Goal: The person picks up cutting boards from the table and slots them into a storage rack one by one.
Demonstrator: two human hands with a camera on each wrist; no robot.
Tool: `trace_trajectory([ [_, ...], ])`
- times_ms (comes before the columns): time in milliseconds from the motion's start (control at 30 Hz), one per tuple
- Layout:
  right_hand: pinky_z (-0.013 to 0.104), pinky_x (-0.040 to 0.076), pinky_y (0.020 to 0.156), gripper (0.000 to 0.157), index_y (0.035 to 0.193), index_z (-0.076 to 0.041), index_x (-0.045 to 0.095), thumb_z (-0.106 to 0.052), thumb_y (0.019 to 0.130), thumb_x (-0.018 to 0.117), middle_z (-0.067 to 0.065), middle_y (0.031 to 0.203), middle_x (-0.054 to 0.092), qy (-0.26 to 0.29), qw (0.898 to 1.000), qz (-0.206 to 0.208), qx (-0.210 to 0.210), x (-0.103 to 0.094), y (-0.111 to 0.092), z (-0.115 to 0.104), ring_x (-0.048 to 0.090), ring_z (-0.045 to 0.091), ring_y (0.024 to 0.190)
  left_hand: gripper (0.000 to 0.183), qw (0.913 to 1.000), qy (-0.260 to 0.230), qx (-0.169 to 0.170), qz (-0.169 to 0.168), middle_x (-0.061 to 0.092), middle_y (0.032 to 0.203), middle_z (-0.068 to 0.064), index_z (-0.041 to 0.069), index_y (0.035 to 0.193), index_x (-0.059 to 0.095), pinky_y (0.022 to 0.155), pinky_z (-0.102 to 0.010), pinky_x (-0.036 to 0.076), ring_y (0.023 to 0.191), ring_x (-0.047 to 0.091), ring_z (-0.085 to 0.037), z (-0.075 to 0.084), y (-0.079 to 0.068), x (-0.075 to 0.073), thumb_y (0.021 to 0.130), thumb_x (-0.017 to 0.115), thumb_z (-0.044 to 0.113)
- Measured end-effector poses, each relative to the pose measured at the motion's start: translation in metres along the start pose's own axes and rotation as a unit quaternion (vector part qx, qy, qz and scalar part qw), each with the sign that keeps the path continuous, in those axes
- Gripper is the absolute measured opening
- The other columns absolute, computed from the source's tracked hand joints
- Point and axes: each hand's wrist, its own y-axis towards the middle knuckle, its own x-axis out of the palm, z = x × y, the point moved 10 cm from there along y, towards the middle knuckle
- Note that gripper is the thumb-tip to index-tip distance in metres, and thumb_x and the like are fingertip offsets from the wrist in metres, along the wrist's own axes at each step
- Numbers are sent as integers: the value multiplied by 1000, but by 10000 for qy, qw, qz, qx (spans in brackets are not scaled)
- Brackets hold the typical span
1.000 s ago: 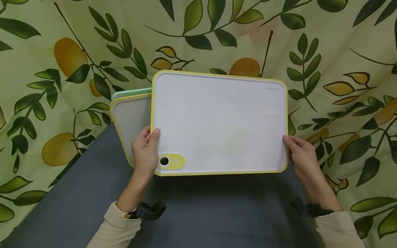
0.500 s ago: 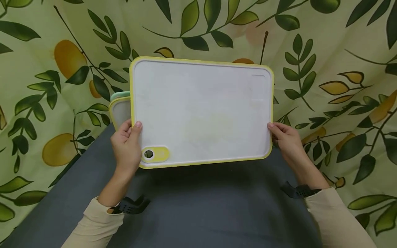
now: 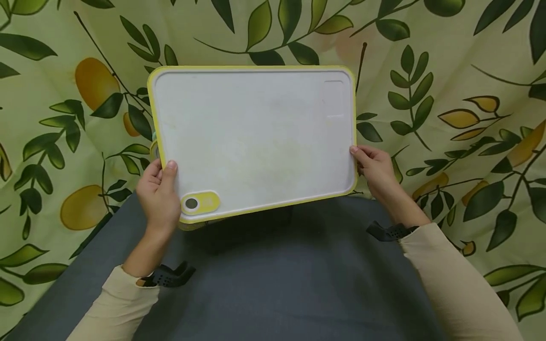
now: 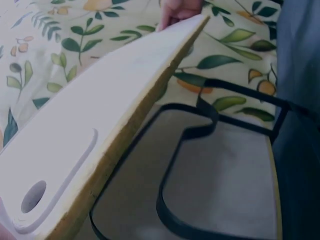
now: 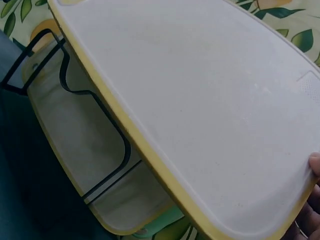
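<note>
A white cutting board (image 3: 256, 137) with a yellow rim hangs above the table, its broad face towards me. At its lower left, beside the yellow handle with a round hole, my left hand (image 3: 161, 201) grips the edge, thumb on the front face. My right hand (image 3: 375, 170) pinches the right edge, with most of its fingers behind the board. Behind and below the board, the wrist views show a black metal rack (image 4: 197, 132). Another yellow-rimmed white cutting board (image 5: 75, 130) stands in or against that rack, and a bit of a green board (image 5: 162, 220) shows past it.
A dark grey cloth covers the table (image 3: 264, 284). Beyond its far edge hangs a curtain (image 3: 460, 71) printed with leaves and orange fruit. In the head view, the held board hides nearly all of the rack and the boards behind it.
Both hands have carried the cutting board left and upward, away from me. It now covers the boards that showed at its left, and its lower edge slopes up to the right.
</note>
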Motion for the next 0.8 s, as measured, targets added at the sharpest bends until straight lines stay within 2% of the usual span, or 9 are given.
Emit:
trace_trajectory([
  [133,14,54,76,48,132,4,59,-32,100,62,-11,98,66,31,10000,-55,4,11,9,-1,66,3,89,19,9998,117,35,138,75,78,9,2,110,72,58,-16,55,63,70,-4,-2,6,-7,100,63,15],
  [233,14,54,78,53,136,4,58,-34,100,62,-12,99,66,-96,10000,-21,7,16,17,-1,66,2,90,18,9995,110,167,235,75,77,9,2,109,73,58,-16,54,62,70,-4,-2,9,-12,99,63,15],
  [367,16,54,78,51,134,3,60,-35,100,61,-14,97,66,-244,9997,-14,-22,25,28,-1,66,1,89,18,9983,157,397,406,72,69,10,0,108,74,54,-16,52,58,67,-4,2,13,-19,98,65,13],
  [467,17,55,77,49,132,4,61,-33,100,61,-14,95,68,-135,9999,-52,-36,32,35,-3,67,1,87,20,9970,196,540,515,71,66,10,-2,108,74,54,-15,50,57,66,-3,5,16,-23,97,65,12],
  [800,18,54,78,49,135,6,60,-28,100,63,-14,92,70,235,9991,-302,-191,55,50,-8,68,2,87,25,9926,667,647,782,74,80,16,-1,116,73,61,-15,53,65,68,-2,7,21,-39,99,62,14],
])
